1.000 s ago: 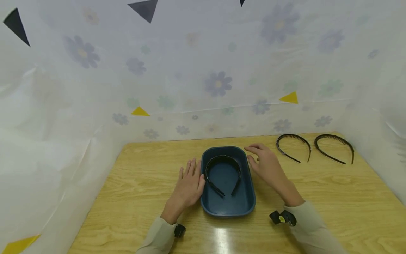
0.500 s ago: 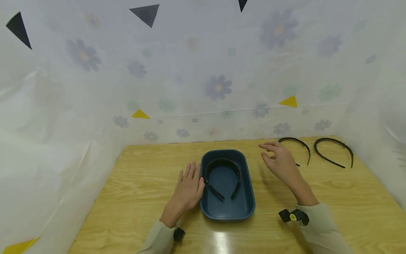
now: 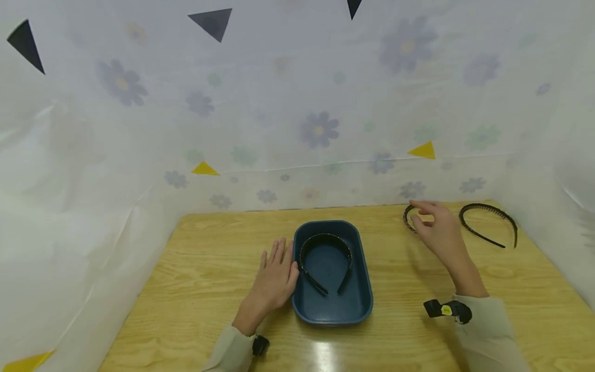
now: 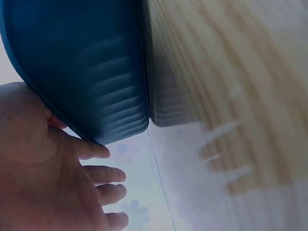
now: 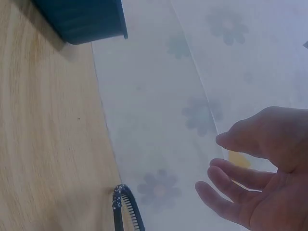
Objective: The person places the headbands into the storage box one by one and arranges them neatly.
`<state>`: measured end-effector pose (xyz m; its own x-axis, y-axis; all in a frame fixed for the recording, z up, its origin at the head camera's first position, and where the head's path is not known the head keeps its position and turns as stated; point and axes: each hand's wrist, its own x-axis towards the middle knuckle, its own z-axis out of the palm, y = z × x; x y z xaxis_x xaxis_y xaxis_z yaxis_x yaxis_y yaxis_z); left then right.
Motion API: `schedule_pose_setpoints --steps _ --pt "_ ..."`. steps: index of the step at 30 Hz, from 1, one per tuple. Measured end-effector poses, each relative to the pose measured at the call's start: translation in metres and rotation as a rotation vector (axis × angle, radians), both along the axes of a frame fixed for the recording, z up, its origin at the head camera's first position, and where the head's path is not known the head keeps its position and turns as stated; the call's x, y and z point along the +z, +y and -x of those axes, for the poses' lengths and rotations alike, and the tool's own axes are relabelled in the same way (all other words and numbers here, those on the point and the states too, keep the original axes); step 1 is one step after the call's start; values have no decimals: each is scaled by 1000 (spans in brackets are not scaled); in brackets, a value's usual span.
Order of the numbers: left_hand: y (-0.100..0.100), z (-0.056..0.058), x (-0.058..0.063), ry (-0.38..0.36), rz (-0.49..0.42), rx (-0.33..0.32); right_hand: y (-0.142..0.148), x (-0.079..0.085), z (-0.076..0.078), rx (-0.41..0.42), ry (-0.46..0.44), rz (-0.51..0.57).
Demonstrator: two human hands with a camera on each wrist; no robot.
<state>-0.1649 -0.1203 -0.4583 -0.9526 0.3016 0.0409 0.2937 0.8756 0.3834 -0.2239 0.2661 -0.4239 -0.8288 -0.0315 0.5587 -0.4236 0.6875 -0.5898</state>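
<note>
Blue tray [image 3: 332, 308] holds one black headband [image 3: 325, 236] — two toothed headbands [image 3: 488, 207] lie right.

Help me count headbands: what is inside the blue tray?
At least one black headband lies inside the blue tray. The rest of the tray looks bare; anything directly beneath the headband is covered.

We are seeing a dark blue tray [image 3: 332, 314], black headbands [image 3: 325, 237], one white-speckled, a yellowish wood-grained bench [image 3: 223, 248], cream sleeves [image 3: 488, 328], a whitish backdrop [image 3: 260, 82] showing mauve flowers [image 3: 319, 129], yellow and black triangles [image 3: 424, 151].
</note>
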Motion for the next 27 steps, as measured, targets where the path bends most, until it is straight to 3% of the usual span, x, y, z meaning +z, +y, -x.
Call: schedule_pose_setpoints --steps 13,27 --pt "-2 -3 3 8 7 9 45 -8 1 -119 -54 6" --pt "-2 -3 4 8 10 11 71 -31 0 -200 -224 8"
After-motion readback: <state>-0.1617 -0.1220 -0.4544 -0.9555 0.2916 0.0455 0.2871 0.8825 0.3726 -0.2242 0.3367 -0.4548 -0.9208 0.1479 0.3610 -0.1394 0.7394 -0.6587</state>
